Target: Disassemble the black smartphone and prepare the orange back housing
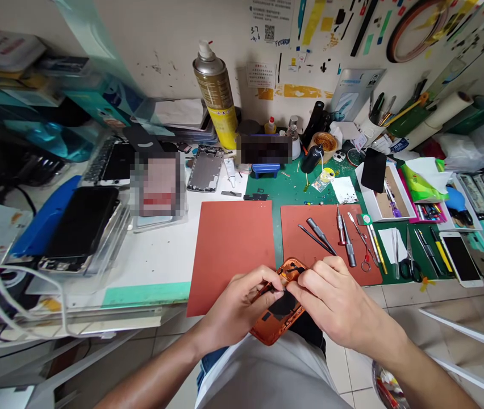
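An orange phone housing with dark parts inside is held tilted over my lap, just off the bench's front edge. My left hand grips it from the left, with thumb and index finger pinched over its inner side. From the right, my right hand has its fingers pinched together at the upper part of the housing, close to the left fingertips. Whatever small piece lies between the fingertips is hidden. Behind the hands, a dark screwdriver-like tool rests on the right red mat.
Another red mat lies left of centre. Tweezers, scissors and a white phone line the right front edge. Stacked phones sit at left; a spray can stands at the back.
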Tool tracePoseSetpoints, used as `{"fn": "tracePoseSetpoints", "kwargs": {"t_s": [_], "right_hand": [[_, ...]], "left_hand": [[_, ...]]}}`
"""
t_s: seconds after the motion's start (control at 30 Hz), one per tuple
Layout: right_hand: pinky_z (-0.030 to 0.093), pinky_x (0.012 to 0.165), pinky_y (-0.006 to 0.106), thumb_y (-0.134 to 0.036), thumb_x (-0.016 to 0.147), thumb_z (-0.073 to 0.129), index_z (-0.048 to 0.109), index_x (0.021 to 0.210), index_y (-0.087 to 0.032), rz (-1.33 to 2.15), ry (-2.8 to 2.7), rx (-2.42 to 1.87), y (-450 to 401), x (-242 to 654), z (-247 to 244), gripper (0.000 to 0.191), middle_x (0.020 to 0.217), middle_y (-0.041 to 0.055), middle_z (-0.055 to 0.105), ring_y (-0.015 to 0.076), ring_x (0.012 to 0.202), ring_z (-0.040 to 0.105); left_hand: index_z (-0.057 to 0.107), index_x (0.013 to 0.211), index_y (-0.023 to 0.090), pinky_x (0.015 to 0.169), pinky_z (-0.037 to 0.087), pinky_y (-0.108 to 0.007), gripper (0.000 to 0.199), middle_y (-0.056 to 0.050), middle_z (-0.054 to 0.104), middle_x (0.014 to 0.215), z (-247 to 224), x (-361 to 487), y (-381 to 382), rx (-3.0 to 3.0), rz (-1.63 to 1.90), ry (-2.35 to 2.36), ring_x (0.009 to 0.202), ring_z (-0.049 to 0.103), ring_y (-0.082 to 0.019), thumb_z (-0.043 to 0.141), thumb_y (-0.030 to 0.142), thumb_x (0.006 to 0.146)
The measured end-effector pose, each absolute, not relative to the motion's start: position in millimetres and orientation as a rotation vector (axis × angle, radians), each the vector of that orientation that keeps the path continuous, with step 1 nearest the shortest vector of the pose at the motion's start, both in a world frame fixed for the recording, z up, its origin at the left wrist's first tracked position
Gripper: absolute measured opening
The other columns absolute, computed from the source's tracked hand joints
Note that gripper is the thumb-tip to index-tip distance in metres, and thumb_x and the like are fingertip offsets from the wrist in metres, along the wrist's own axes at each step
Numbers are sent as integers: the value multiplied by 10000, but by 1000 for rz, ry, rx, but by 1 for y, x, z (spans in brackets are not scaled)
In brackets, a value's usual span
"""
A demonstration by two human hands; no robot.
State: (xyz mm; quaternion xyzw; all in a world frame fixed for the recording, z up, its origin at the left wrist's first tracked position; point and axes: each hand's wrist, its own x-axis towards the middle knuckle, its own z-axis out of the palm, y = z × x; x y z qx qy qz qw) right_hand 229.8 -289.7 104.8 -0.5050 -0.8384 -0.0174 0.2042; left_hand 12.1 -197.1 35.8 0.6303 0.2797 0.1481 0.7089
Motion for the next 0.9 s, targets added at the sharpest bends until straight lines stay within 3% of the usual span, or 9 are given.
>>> {"fn": "tracePoseSetpoints", "kwargs": {"t_s": [0.47,0.9], "right_hand": [[341,777,382,-17,1072,503,738,1064,-84,52,-2427,-1437,-288,230,113,244,847,51,608,221,805,426],[329,738,382,-2,1065,426,751,987,-117,28,-2416,-1404,-289,230,105,353,836,59,617,228,779,399]], "left_hand": [[658,1002,234,649,402,-216,112,26,651,859,47,12,-190,1564,299,512,714,516,-115,572,196,1063],[651,1050,233,632,360,-234,122,26,619,854,42,9,-191,1539,231,533,709,469,-122,566,300,1106]]}}
